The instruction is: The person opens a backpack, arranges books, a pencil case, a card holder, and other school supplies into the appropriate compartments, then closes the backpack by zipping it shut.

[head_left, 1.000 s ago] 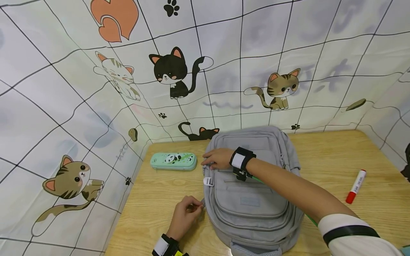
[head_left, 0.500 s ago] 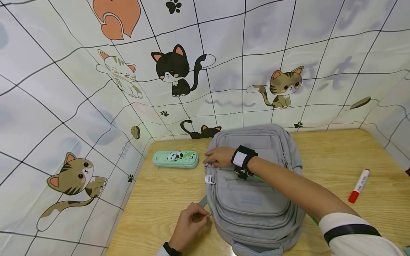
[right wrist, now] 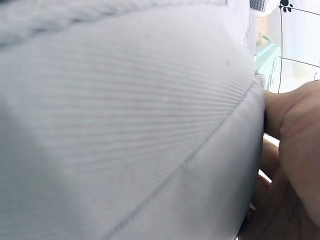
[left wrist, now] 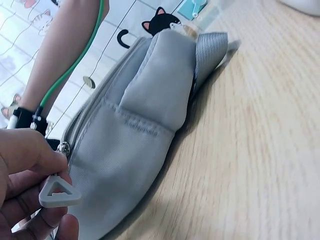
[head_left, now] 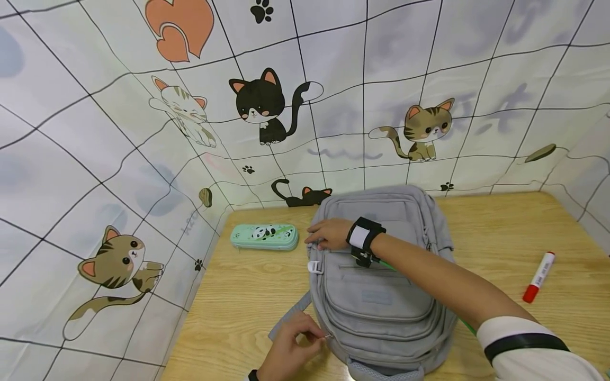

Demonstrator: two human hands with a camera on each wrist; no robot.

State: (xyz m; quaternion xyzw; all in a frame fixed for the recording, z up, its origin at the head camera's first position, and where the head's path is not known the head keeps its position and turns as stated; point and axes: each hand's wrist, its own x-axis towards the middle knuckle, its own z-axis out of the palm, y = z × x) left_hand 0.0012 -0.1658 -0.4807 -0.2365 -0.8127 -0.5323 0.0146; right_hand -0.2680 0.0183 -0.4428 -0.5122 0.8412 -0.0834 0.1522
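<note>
A grey backpack (head_left: 376,286) lies front side up on the wooden table, its padded handle (head_left: 386,373) toward me. My left hand (head_left: 296,346) pinches a zipper pull (left wrist: 59,194) at the bag's left edge near the handle end. That pull is a grey triangular loop, hanging from a metal slider (left wrist: 63,148) in the left wrist view. Farther up the same edge, my right hand (head_left: 329,233) lies across the bag and grips its side, fingers bent over the edge. A white buckle (head_left: 314,266) sits just below the right hand.
Left of the bag is a mint-green pencil case (head_left: 264,236) with a panda print. A red-capped marker (head_left: 539,277) lies to the right. One grey strap (head_left: 290,316) sticks out beside my left hand. Cat-print cloth (head_left: 333,106) hangs behind the table (head_left: 495,233).
My left hand has moved toward me along the bag's left edge with the zipper pull, and more of the grey strap shows. The right hand stays in place on the bag.
</note>
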